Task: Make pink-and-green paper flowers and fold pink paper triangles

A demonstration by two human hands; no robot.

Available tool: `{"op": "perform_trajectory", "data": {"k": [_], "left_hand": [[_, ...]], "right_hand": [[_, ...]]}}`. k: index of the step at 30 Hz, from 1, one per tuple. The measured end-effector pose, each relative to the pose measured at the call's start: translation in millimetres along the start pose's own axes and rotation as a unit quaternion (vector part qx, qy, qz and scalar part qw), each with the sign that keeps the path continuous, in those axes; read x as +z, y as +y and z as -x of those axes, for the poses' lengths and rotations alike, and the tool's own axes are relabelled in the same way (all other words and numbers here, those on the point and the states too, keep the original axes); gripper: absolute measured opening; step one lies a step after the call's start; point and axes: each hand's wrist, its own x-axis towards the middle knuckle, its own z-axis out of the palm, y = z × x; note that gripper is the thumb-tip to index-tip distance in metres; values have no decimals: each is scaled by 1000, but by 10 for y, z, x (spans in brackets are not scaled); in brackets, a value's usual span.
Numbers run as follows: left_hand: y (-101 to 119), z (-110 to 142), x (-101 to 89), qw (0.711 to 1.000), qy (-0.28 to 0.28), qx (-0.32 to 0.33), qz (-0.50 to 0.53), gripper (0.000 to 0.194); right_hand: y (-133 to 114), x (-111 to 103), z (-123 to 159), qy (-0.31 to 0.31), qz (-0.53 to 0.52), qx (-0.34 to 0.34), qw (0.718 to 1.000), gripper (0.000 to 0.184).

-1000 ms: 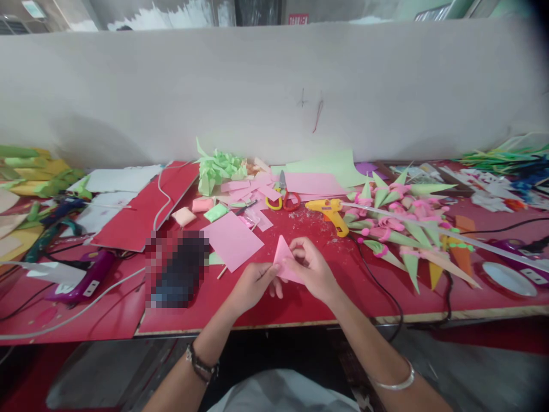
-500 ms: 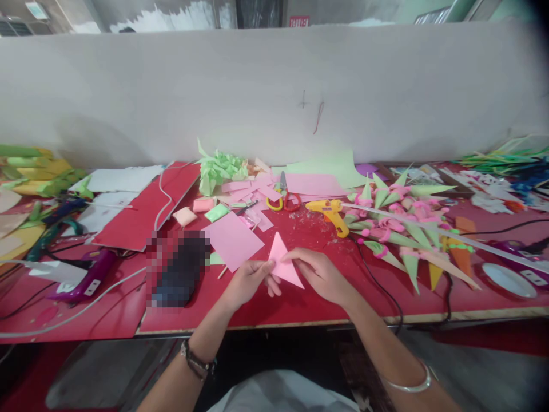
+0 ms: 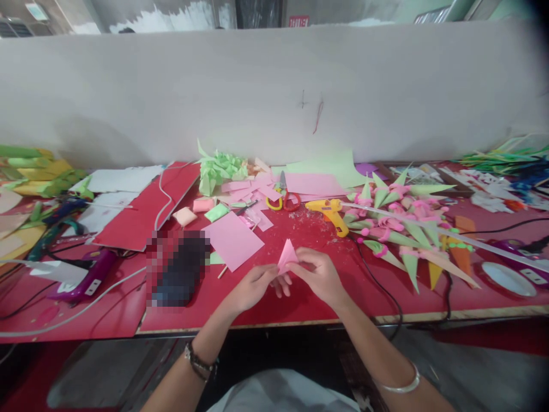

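A piece of pink paper (image 3: 287,255), folded to a small triangle with its point away from me, is held between both hands above the red table (image 3: 326,306). My left hand (image 3: 254,288) pinches its left lower edge, thumb on top and fingers beneath. My right hand (image 3: 319,276) grips the right side, with fingertips pressed on the fold. Just left of my hands lies a flat pink paper square (image 3: 234,240). The lower part of the folded paper is hidden by my fingers.
Scissors (image 3: 283,197) and a yellow glue gun (image 3: 330,214) lie beyond my hands. Green and pink paper cones (image 3: 398,223) are heaped on the right, near a white dish (image 3: 509,280). Crumpled green paper (image 3: 221,170) sits at the back. A purple power strip (image 3: 92,280) stands left.
The pink paper has gone from a wide triangle to a narrower, smaller one. My right hand has moved slightly left, and my left hand has shifted a little to the right.
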Motion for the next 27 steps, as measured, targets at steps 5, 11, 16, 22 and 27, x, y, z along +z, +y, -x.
{"op": "perform_trajectory", "data": {"k": [5, 11, 16, 22, 27], "left_hand": [[-48, -26, 79, 995, 54, 29, -83, 34], [-75, -34, 80, 994, 49, 29, -96, 39], [-69, -29, 88, 995, 32, 23, -90, 40], [-49, -42, 141, 985, 103, 45, -133, 32], [-43, -12, 125, 987, 59, 18, -146, 34]], "right_hand": [[42, 93, 17, 67, -66, 78, 992, 21], [14, 102, 3, 55, -121, 107, 985, 23], [-26, 83, -8, 24, -122, 133, 983, 32], [-23, 43, -22, -53, -125, 150, 979, 33], [-29, -17, -39, -71, -83, 100, 989, 16]]}}
